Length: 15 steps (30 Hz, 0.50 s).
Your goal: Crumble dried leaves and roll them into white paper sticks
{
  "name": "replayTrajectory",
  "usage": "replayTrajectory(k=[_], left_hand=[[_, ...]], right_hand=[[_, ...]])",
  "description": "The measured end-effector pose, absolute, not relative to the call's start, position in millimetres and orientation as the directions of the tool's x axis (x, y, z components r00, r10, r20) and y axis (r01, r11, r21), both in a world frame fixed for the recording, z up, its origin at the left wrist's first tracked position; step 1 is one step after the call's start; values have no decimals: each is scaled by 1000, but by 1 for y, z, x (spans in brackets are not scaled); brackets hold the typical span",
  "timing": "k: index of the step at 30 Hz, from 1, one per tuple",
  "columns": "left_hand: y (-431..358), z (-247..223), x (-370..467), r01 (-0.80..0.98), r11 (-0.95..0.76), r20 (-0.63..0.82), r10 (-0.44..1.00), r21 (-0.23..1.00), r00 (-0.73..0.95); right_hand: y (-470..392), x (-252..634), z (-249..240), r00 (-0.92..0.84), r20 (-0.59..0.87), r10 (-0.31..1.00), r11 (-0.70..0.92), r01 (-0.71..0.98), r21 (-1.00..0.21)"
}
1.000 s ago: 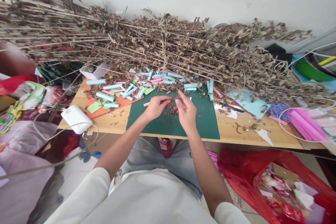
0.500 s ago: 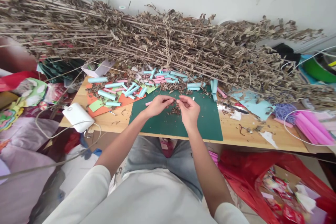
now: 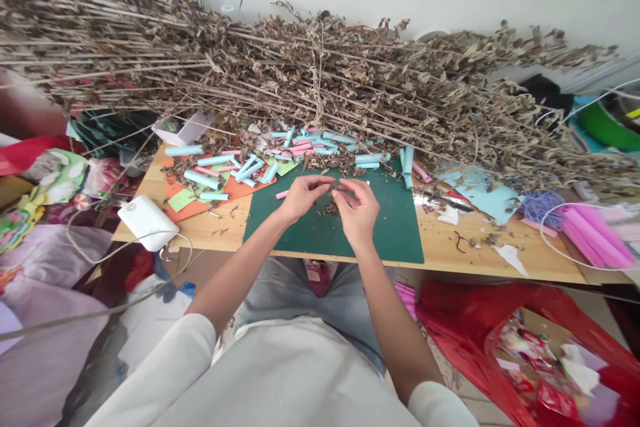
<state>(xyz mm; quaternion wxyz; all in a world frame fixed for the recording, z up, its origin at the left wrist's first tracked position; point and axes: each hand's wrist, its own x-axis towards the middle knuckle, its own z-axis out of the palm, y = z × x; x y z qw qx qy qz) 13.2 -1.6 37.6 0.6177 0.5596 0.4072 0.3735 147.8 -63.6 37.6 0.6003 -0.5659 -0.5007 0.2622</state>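
Over the green mat (image 3: 395,233), my left hand (image 3: 303,197) and my right hand (image 3: 360,210) meet fingertip to fingertip. Each is closed in a pinch, and what lies between the fingers is too small to make out. Crumbled dry leaves (image 3: 331,207) lie on the mat just beneath them. A pink paper roll (image 3: 283,195) pokes out beside my left hand. Several blue rolls (image 3: 203,179) and pink rolls (image 3: 303,147) are scattered behind the hands, among leaf bits.
A long pile of dried stalks (image 3: 280,73) spans the back. On the wooden table (image 3: 225,223) are a white power bank (image 3: 149,223) with a cable, blue paper (image 3: 485,193), purple yarn (image 3: 544,211) and a pink bundle (image 3: 595,235). A red bag (image 3: 460,313) hangs at the lower right.
My hands have risen slightly and their fingertips have drawn closer together. The right hand is tilted a little more inward. The whole view has shifted slightly.
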Motion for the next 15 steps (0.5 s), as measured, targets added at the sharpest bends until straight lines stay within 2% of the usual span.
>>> replayTrajectory(k=[8, 12, 15], left_hand=[[-9, 46, 19, -92, 87, -47, 930, 992, 365], [-12, 44, 19, -101, 141, -91, 916, 985, 389], [-13, 40, 18, -80, 146, -106, 920, 986, 377]], right_hand=[[-67, 148, 36, 331, 439, 835, 208, 550, -809], [-69, 148, 34, 342, 421, 841, 170, 571, -803], [-71, 150, 31, 360, 362, 860, 143, 511, -848]])
